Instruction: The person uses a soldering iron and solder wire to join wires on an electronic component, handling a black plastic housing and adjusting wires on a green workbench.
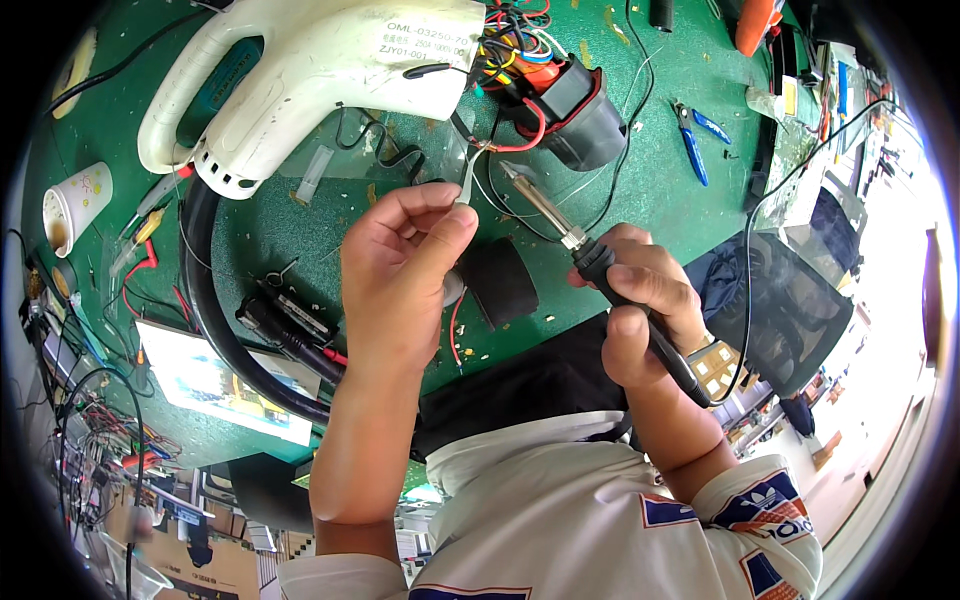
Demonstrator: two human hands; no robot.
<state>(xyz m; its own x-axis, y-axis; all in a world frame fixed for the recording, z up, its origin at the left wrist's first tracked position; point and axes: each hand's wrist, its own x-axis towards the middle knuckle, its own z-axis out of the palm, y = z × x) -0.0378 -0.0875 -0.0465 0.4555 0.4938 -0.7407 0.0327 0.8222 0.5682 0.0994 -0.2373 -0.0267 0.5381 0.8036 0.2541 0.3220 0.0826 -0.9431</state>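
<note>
My left hand (405, 270) pinches a thin pale piece (466, 185), like a sleeved wire, between thumb and forefinger. In my right hand (645, 300) is a soldering iron (545, 210) with a black handle, its metal tip angled up-left, a little right of the pinched piece and apart from it. A large white gun-shaped housing (330, 55) lies above my hands, bundled colored wires coming out of its right end. Beside these wires sits a black cylindrical connector (575, 125). A dark rectangular pad (500, 283) lies under the gap between my hands.
Blue-handled pliers (690, 145) lie right on the green bench (650, 210). A paper cup (78, 208) lies at left, near tools and loose wires. A thick black cable (210, 320) curves past a white sheet (215, 380). A mesh chair (785, 310) stands beyond the bench's right edge.
</note>
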